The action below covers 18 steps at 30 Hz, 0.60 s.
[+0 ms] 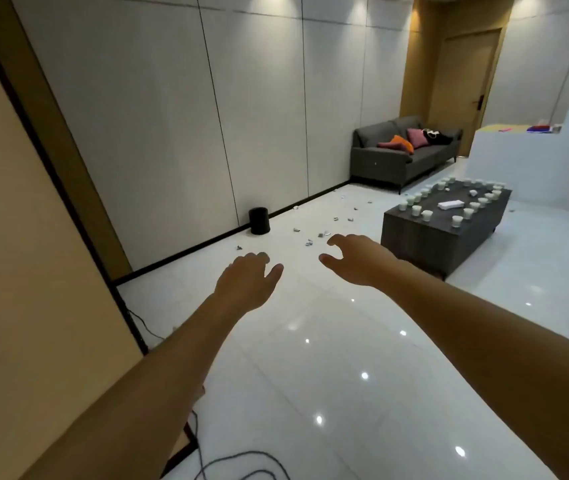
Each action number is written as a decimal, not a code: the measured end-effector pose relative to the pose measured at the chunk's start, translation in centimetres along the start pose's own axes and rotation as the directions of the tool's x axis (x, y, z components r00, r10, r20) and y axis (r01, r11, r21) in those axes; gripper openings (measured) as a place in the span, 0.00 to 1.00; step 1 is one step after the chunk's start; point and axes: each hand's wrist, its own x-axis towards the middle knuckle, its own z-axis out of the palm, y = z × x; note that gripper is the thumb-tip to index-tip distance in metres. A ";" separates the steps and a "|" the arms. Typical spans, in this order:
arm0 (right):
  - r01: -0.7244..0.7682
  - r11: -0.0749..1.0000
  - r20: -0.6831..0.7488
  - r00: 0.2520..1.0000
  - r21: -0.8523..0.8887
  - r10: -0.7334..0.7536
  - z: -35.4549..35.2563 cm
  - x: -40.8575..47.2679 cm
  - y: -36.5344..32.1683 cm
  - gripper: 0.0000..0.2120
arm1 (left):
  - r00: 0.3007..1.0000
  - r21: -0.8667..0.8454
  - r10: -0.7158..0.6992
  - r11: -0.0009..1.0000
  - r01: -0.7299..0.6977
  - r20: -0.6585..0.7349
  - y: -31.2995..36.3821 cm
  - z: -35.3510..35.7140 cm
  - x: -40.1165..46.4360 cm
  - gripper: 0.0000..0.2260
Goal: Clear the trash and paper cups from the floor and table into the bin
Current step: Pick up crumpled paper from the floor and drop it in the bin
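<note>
1. The left hand reaches forward, palm down, with its fingers loosely curled and its thumb spread; it holds nothing.
2. The right hand reaches out beside it, apart from the left, its fingers bent downward and its thumb spread, and it too holds nothing.
3. Both bare forearms stretch out over the glossy white tiled floor, which mirrors the ceiling lights.
4. Small crumpled scraps of trash lie scattered on the floor just beyond the fingertips, in a loose trail running toward the sofa.
5. A black cylindrical bin stands on the floor against the pale panelled wall, left of the scraps.
6. A dark low table stands to the right, with many white paper cups upright around its edges and a flat white packet near its middle.
7. More scraps lie on the floor at the far right edge.
8. The grey sofa carries pink and orange cushions.
9. A black cable loops over the floor nearest the camera.
</note>
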 end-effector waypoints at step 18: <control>0.133 0.985 0.229 0.961 0.112 -0.156 11.0 26.3 3.2 0.25 | 0.957 -0.109 -0.263 0.955 0.276 0.120 -7.6 10.6 21.2 0.23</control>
